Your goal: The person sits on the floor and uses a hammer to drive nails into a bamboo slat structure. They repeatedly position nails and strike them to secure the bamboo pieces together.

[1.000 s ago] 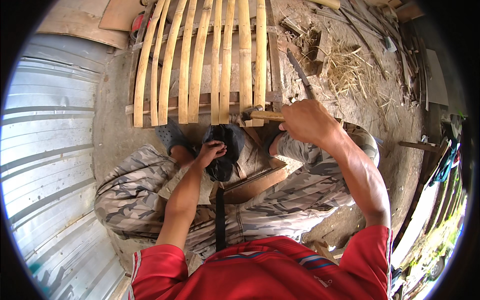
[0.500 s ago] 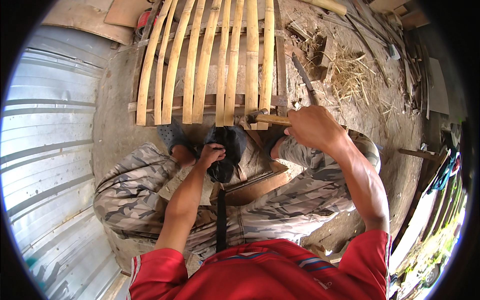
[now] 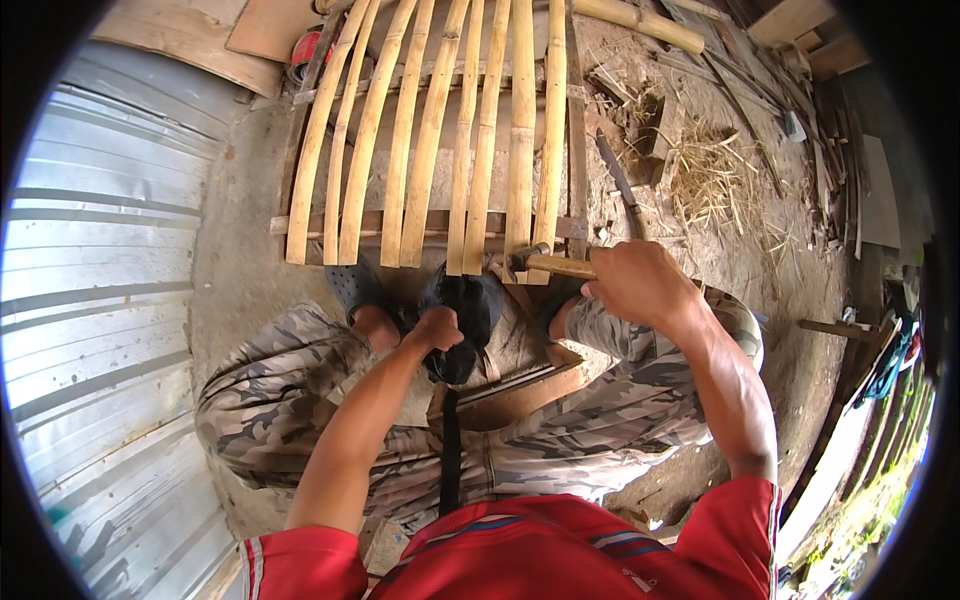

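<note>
My right hand (image 3: 645, 283) is closed round the wooden handle of a hammer (image 3: 560, 266). The hammer's dark head lies over the near ends of the bamboo slats (image 3: 520, 150) at the right side of the rack. Over a black bag (image 3: 462, 300) on a black strap, my left hand (image 3: 437, 328) is closed with its fingers curled; whatever is in them is hidden. Several slats run side by side away from me across wooden crosspieces (image 3: 400, 224), their near ends sticking out past the closest one.
A long-bladed knife (image 3: 620, 175) lies right of the rack, near a pile of straw-like shavings (image 3: 710, 165). A thick bamboo pole (image 3: 650, 22) is at the far right. Corrugated metal sheeting (image 3: 110, 300) stands at left. A wooden piece (image 3: 510, 397) lies between my legs.
My left fingers have curled into a fist at the black bag. The view has shifted a little, so the rack sits lower and further right. The hammer stays at the slat ends.
</note>
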`<act>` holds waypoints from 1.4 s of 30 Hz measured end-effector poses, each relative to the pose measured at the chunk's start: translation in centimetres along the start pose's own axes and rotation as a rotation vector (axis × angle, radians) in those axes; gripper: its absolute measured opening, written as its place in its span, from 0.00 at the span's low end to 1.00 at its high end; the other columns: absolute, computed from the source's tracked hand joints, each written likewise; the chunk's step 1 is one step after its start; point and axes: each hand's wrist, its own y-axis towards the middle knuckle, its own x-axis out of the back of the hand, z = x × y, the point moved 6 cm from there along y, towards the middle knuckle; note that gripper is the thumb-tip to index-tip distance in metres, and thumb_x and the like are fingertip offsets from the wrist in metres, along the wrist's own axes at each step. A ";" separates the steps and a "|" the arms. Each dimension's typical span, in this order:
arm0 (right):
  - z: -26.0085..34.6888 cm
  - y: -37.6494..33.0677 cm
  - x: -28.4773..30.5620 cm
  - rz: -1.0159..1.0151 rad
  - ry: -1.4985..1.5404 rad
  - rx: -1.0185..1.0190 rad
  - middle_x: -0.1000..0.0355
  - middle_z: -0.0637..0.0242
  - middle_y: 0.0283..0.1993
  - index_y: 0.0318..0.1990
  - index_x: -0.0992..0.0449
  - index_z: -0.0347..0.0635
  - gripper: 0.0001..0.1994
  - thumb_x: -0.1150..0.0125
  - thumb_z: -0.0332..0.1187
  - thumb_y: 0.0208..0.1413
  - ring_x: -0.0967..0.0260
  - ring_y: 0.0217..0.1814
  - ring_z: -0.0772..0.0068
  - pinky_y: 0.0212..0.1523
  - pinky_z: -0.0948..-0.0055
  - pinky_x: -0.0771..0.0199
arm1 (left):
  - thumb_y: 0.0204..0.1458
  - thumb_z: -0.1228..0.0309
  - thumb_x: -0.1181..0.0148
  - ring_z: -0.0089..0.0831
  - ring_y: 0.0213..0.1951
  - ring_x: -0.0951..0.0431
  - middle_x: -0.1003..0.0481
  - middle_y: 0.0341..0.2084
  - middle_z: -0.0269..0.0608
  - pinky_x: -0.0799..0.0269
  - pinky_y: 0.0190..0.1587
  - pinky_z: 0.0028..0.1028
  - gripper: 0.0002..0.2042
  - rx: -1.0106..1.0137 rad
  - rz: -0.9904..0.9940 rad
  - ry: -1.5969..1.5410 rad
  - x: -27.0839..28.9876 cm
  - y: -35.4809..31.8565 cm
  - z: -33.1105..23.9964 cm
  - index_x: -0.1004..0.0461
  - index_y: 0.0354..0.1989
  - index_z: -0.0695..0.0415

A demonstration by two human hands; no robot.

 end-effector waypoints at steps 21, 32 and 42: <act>0.0 -0.2 0.1 0.042 -0.017 -0.029 0.23 0.48 0.27 0.33 0.21 0.34 0.16 0.33 0.42 0.58 0.21 0.35 0.42 0.39 0.49 0.23 | 0.61 0.70 0.37 0.28 0.35 0.16 0.17 0.33 0.41 0.22 0.39 0.30 0.08 -0.552 -0.796 -0.391 19.4 -15.4 -15.6 0.20 0.44 0.61; -0.5 -0.4 -0.5 0.027 -0.014 -0.011 0.23 0.49 0.26 0.34 0.22 0.35 0.17 0.33 0.44 0.58 0.21 0.32 0.44 0.37 0.49 0.22 | 0.60 0.67 0.36 0.38 0.38 0.19 0.18 0.34 0.39 0.32 0.51 0.36 0.06 -0.692 -1.130 -0.017 19.0 -12.2 -15.1 0.18 0.42 0.53; -0.3 -0.5 -0.5 -0.001 -0.007 0.024 0.23 0.50 0.25 0.35 0.23 0.34 0.17 0.33 0.43 0.59 0.21 0.31 0.44 0.36 0.50 0.22 | 0.60 0.67 0.36 0.36 0.44 0.22 0.19 0.38 0.33 0.33 0.53 0.37 0.05 -0.686 -1.185 0.109 18.7 -12.6 -15.2 0.18 0.40 0.51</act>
